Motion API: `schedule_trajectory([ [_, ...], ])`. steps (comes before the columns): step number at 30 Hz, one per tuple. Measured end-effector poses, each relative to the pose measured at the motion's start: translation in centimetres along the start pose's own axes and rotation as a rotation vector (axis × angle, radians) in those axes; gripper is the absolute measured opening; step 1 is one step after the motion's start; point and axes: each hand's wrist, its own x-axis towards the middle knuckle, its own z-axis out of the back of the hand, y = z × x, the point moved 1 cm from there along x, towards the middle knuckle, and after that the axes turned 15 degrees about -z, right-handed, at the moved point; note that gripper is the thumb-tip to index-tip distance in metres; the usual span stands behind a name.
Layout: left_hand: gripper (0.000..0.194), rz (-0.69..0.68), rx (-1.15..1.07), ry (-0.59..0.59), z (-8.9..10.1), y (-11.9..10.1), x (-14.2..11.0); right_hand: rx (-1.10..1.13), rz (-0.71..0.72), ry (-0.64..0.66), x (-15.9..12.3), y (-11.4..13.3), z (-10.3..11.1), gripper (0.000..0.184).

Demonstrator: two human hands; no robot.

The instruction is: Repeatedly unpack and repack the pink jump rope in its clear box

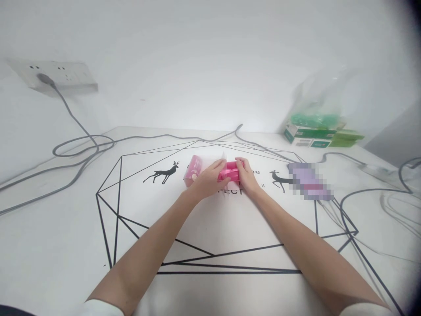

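Observation:
Both hands meet at the middle of the white table over a small, glossy, bright pink object (pixel 231 172), whose kind I cannot make out. My left hand (pixel 209 176) curls over its left side with the fingers closed. My right hand (pixel 246 174) grips its right end, thumb and fingers bent around it. Just left of my left hand lies a pink printed packet (pixel 193 171), with a whitish, see-through part running toward the hand. That part is blurred and partly covered by my left hand.
A blurred-out purple phone-like slab (pixel 311 182) lies to the right. Behind it are green-and-white boxes (pixel 311 134) with a clear plastic bag (pixel 324 98). Grey cables (pixel 141 138) cross the table's back and both sides. A wall socket (pixel 66 74) holds a plug at left.

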Motion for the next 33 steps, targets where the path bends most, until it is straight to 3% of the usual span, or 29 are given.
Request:
schedule_trajectory([
  [5,0.054,-0.027,0.062,-0.041,-0.3,-0.4,-0.2,-0.336,0.12,0.018,-0.5,-0.2,0.1,0.051],
  [10,0.048,-0.105,0.15,-0.152,-0.8,-0.8,-0.3,-0.481,0.198,0.049,-1.2,-0.3,0.8,0.061],
  [22,0.052,-0.127,0.155,-0.149,-1.0,-0.6,-0.1,-0.405,0.189,0.036,-0.5,-1.2,-0.5,0.066],
  [28,0.058,-0.104,0.12,-0.122,-0.9,-0.4,-0.2,-0.331,0.103,0.099,-0.9,-0.4,-0.8,0.062],
  [33,0.059,-0.115,0.115,-0.128,-0.8,-0.4,-0.4,-0.272,0.01,0.042,-1.0,-0.1,-0.7,0.06],
])
